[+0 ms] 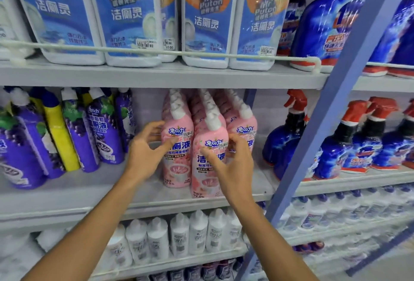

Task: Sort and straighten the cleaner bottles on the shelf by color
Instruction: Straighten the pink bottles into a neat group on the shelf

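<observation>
Middle shelf (89, 195): pink cleaner bottles (209, 146) grouped.
Left hand (145, 155) spread wide beside them; right hand (233, 164) spread wide before them; neither gripping.

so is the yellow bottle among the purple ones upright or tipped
Tipped: the yellow bottle leans, its blue cap toward the left, base toward the right, between leaning purple bottles.

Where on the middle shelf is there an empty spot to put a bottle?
Bare grey shelf shows between the purple grape-label bottles and the pink white-capped bottles, and in front of them. A smaller gap separates pink from blue spray bottles. Elsewhere it's packed.
</observation>
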`<state>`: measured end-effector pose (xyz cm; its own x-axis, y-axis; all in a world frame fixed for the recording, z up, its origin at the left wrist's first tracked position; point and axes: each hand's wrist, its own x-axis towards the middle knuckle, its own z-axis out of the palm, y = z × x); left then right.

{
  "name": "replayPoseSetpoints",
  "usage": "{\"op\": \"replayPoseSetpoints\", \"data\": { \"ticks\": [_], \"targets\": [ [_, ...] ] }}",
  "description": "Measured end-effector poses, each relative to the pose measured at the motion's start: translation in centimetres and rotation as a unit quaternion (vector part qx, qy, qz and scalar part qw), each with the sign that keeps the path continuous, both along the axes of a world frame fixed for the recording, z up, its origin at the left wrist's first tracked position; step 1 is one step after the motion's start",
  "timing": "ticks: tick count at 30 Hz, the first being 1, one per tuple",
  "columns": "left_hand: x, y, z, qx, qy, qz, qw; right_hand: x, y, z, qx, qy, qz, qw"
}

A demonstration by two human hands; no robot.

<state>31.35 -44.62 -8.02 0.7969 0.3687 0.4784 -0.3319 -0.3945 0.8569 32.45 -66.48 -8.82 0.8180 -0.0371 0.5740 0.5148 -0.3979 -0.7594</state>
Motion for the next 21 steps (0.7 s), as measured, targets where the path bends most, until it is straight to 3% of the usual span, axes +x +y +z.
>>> {"op": "replayPoseSetpoints", "data": {
  "ticks": [6,9,11,14,21],
  "targets": [
    [0.1,0.3,1.5,0.013,0.015,0.007,1.000,0.7,-1.6,1.5,0.004,-0.016,0.035,0.999],
    [0.9,0.0,4.6,0.010,-0.009,-0.002,1.000,3.1,-4.5,4.1,0.065,-0.059,-0.042,0.995],
    [1.6,-0.3,6.1,0.029,0.000,-0.026,0.999,5.0,-6.2,5.8,0.038,-0.026,-0.050,0.998],
    [2.0,-0.4,6.5,0.029,0.035,-0.054,0.997,7.0,-7.1,6.4,-0.038,0.055,0.030,0.997],
    [1.7,-0.2,6.5,-0.011,0.051,-0.058,0.997,7.6,-7.2,5.6,-0.022,0.036,0.043,0.998]
  ]
}}
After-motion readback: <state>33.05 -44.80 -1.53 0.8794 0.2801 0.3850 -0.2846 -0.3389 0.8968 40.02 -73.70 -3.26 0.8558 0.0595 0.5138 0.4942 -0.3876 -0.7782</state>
